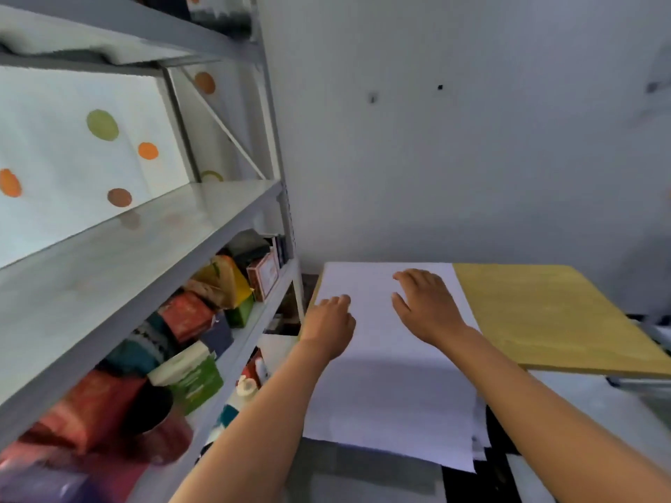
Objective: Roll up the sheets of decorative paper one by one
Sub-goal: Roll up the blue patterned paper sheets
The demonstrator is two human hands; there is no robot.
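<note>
A smooth, pale sheet is lying flat across the yellow board's left edge. Left hand and right hand are resting on it, fingers relaxed, gripping nothing; fingertips blurred.

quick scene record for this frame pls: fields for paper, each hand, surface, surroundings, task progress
paper: pale sheet of paper, flat, unrolled; near edge overhangs the wooden board; more sheet edges show under its near right corner
left hand: on the sheet's far left part, fingers curled; grip cannot be told
right hand: fingers spread, resting on the sheet near its far edge
surface: yellow-brown wooden board, bare on the right
surroundings: metal shelf unit on the left with packaged goods; dotted white panel behind it
progress: rolling not yet started
</note>
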